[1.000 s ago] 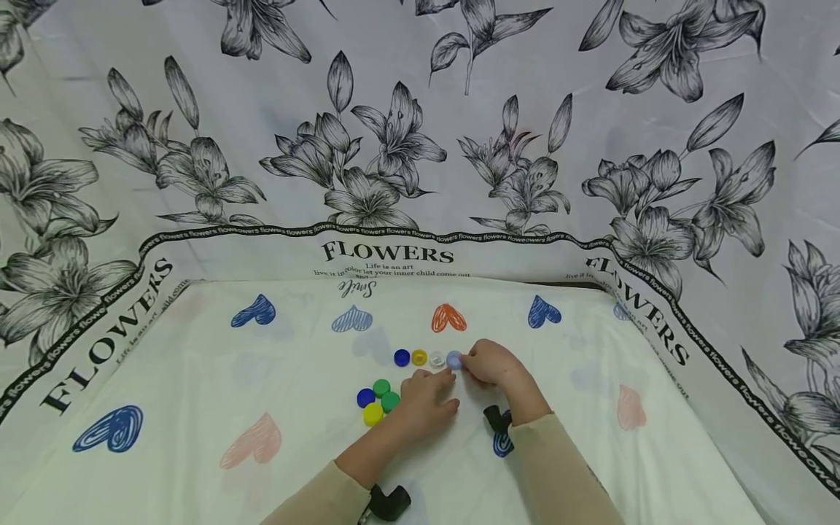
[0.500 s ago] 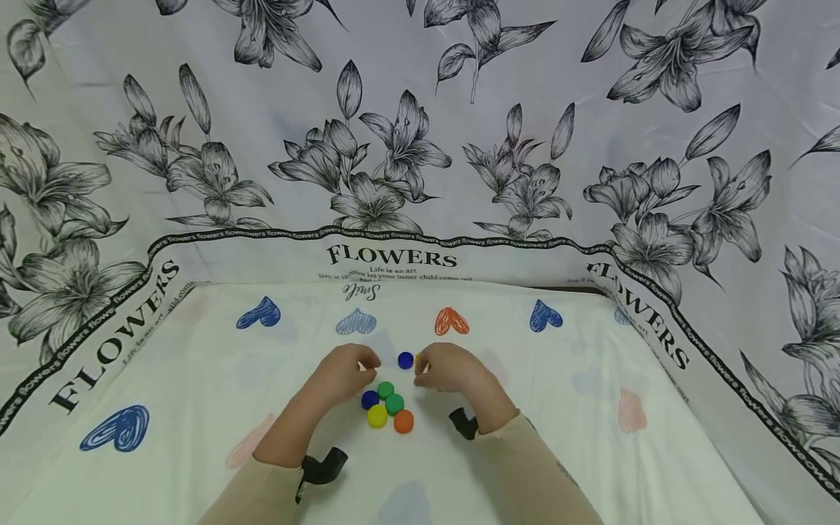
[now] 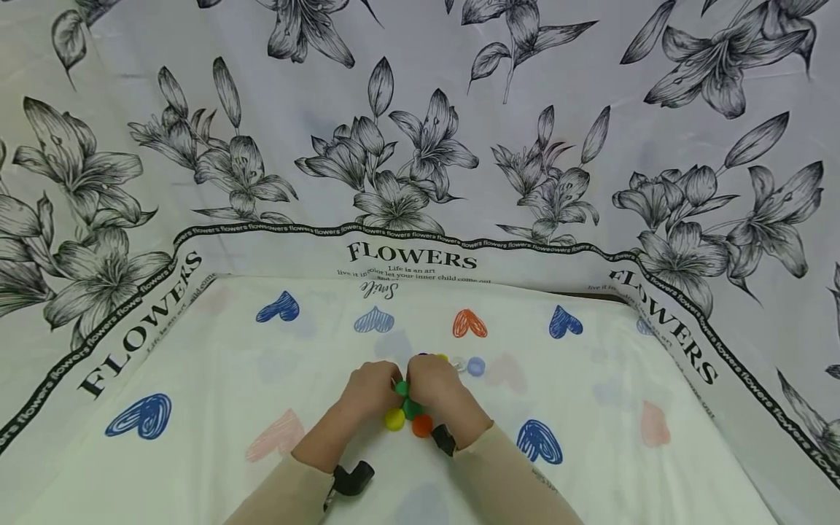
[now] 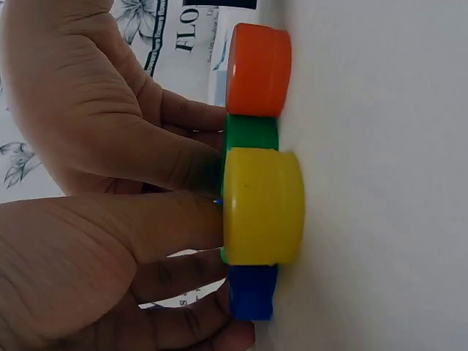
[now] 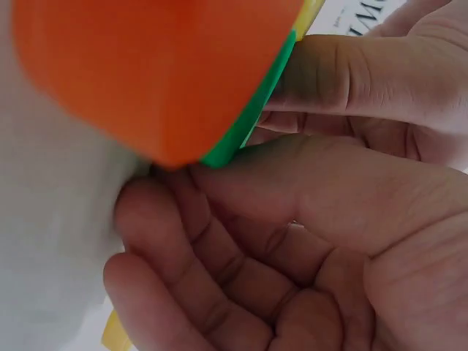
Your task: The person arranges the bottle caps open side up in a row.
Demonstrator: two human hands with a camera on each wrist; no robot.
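In the head view my hands meet over a loose cluster of plastic bottle caps. My left hand (image 3: 372, 386) curls its thumb and fingers around the blue bottle cap (image 4: 252, 292), which it hides from the head camera. Against the edge of a green bottle cap (image 5: 245, 128) lies the thumb of my right hand (image 3: 434, 380), its other fingers curled; I cannot tell whether it pinches that cap. Another green cap (image 3: 402, 389) shows between both thumbs. Closest to me in the cluster are the yellow cap (image 3: 394, 419) and the orange cap (image 3: 423, 425).
Behind the right hand, a row of caps lies on the heart-printed white cloth (image 3: 197, 364): a clear one (image 3: 459, 364) and a light blue one (image 3: 476, 366), with the others partly hidden. A flower-printed curtain (image 3: 420, 189) rises at the back. Black wrist mounts (image 3: 354, 478) hang by the sleeves.
Both hands have left the row of caps and come together at the cluster. The right hand has uncovered the light blue cap, and the left hand now covers the cluster's blue cap.
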